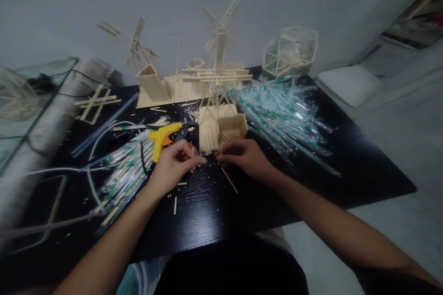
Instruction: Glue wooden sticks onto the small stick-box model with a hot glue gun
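My left hand (178, 159) is closed in a pinch, with a short pale wooden stick (193, 152) at its fingertips. Close by on the right, my right hand (242, 156) also pinches what looks like a small wooden stick (220, 149); blur hides its exact shape. Both hands are just in front of a model windmill (217, 84) built of thin sticks. Its flat stick base (207, 131) carries a small open stick box (232, 124). A yellow glue gun (162, 138) lies behind and left of my left hand.
Clear-wrapped stick bundles (126, 173) lie left, near a white cable (89, 166). A heap of plastic wrappers (284, 106) covers the right side. Behind stand another stick windmill (148, 83) and a faceted stick frame (290, 50). Loose sticks (229, 179) dot the black table (197, 228).
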{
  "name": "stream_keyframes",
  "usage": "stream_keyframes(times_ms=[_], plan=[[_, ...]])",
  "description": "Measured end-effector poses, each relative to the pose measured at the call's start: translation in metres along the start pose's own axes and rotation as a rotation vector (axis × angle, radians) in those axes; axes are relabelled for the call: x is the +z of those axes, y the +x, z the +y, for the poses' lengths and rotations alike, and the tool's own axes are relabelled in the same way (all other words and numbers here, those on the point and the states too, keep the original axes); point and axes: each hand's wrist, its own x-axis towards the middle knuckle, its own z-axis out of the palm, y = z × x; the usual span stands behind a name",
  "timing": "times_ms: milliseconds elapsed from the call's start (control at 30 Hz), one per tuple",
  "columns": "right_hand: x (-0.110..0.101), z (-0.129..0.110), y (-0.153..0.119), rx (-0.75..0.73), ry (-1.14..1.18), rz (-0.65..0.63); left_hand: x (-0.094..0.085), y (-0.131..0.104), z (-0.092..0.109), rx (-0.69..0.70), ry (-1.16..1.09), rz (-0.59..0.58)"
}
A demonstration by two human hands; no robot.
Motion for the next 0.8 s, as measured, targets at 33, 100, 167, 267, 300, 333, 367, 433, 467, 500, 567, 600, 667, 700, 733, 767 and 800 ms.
stream_keyframes(times_ms=[33, 100, 167, 267, 300, 333, 367, 433, 467, 500, 567, 600, 667, 700, 733, 767, 800], plan=[[0.001, 0.0, 0.0, -0.007, -0.005, 0.004, 0.001, 0.0, 0.0, -0.005, -0.004, -0.007], [0.002, 0.0, 0.0, -0.02, -0.025, 0.005, 0.003, -0.001, -0.001, -0.012, 0.004, -0.017], [0.003, 0.001, 0.0, -0.021, -0.033, 0.0, 0.005, -0.002, -0.002, -0.023, 0.03, -0.027], [0.005, 0.004, 0.0, -0.017, -0.014, -0.009, 0.008, -0.005, -0.004, -0.043, 0.071, -0.037], [0.005, 0.004, 0.0, -0.018, -0.016, -0.018, 0.009, -0.005, -0.005, -0.049, 0.078, -0.038], [0.005, 0.005, 0.0, -0.021, -0.03, -0.031, 0.01, -0.006, -0.006, -0.053, 0.08, -0.038], [0.005, 0.005, 0.001, -0.028, -0.053, -0.046, 0.01, -0.006, -0.007, -0.054, 0.078, -0.037], [0.005, 0.005, 0.001, -0.043, -0.098, -0.065, 0.011, -0.007, -0.007, -0.044, 0.061, -0.032], [0.005, 0.005, 0.001, -0.047, -0.111, -0.067, 0.011, -0.007, -0.007, -0.037, 0.052, -0.031], [0.005, 0.004, 0.001, -0.047, -0.115, -0.065, 0.01, -0.006, -0.007, -0.03, 0.045, -0.032], [0.004, 0.003, 0.001, -0.035, -0.102, -0.052, 0.009, -0.005, -0.005, -0.022, 0.031, -0.042], [0.004, 0.002, 0.001, -0.027, -0.093, -0.042, 0.008, -0.005, -0.004, -0.022, 0.027, -0.054], [0.003, 0.001, 0.001, -0.017, -0.08, -0.02, 0.005, -0.003, -0.003, -0.025, 0.027, -0.09], [0.003, 0.0, 0.001, -0.015, -0.077, -0.012, 0.003, -0.003, -0.002, -0.026, 0.034, -0.113], [0.003, 0.0, 0.001, -0.014, -0.076, -0.006, 0.001, -0.002, -0.001, -0.028, 0.044, -0.14], [0.002, 0.0, 0.001, -0.015, -0.076, -0.004, -0.001, -0.002, 0.0, -0.032, 0.057, -0.17], [0.002, 0.001, 0.001, -0.016, -0.075, 0.0, -0.003, -0.002, 0.001, -0.039, 0.07, -0.202]])
